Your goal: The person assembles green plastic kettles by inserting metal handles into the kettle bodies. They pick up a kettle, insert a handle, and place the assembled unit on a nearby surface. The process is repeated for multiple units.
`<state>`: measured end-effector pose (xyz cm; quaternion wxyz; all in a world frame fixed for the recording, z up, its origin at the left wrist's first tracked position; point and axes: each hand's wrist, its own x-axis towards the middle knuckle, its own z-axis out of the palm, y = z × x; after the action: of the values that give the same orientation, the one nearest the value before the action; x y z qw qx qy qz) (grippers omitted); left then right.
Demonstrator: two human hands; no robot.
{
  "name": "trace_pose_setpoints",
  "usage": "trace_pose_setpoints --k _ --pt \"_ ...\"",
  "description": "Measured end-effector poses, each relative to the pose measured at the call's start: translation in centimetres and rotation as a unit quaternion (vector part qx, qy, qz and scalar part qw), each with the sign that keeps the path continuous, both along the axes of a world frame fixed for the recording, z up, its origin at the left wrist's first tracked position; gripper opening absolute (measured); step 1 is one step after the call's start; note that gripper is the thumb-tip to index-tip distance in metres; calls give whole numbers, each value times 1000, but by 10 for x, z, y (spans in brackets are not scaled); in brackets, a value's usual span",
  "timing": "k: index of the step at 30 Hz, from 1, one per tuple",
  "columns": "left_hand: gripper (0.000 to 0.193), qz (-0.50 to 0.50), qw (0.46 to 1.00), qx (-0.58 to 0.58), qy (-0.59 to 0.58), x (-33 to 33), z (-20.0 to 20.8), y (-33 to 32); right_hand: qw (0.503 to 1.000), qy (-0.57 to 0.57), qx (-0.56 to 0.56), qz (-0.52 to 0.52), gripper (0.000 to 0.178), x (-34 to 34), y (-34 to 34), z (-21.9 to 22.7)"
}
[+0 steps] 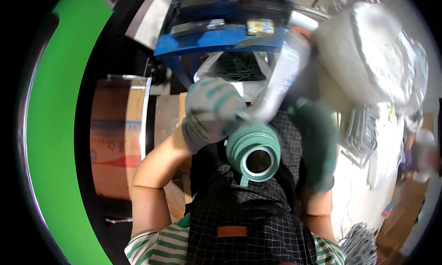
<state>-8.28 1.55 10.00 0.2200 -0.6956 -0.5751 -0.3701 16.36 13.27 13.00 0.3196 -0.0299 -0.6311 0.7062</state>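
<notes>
A green, ribbed, round-mouthed container (233, 151), like a thermos body, rests in my lap with its pale-rimmed opening toward me. My left hand (214, 111), in a whitish glove with green stripes, is closed just above it on a clear plastic bag (282, 76). The bag stretches up and to the right, smeared by motion. To the right of the container is my right hand (315, 141) in a green glove, apart from it. Motion blur hides how its fingers are held.
Ahead stands a blue stool (198, 43) with small items on top. A white bag (207, 68) of dark green strips sits beneath it. On the left is a cardboard box (115, 150). At right are a big white wrapped roll (338, 58) and bundled grey pieces (361, 134).
</notes>
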Motion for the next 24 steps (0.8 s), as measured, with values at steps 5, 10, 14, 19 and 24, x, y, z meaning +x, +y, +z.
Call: trace_pose_setpoints --k 5,10,14,19,24 --pt "29 -34 854 73 -515 -13 -67 -14 901 -39 431 -27 91 -14 -20 -72" --pt "25 -176 501 104 -841 35 -138 5 980 27 184 -69 78 -13 -22 -68" --pt "21 -386 254 47 -886 35 -128 12 980 50 179 -63 78 -1 -18 -71" --pt "20 -405 293 -3 -866 43 -114 16 979 -10 181 -92 69 16 -16 -66" --pt "18 -287 496 -23 -819 59 -109 -3 958 -19 283 -44 35 18 -20 -64"
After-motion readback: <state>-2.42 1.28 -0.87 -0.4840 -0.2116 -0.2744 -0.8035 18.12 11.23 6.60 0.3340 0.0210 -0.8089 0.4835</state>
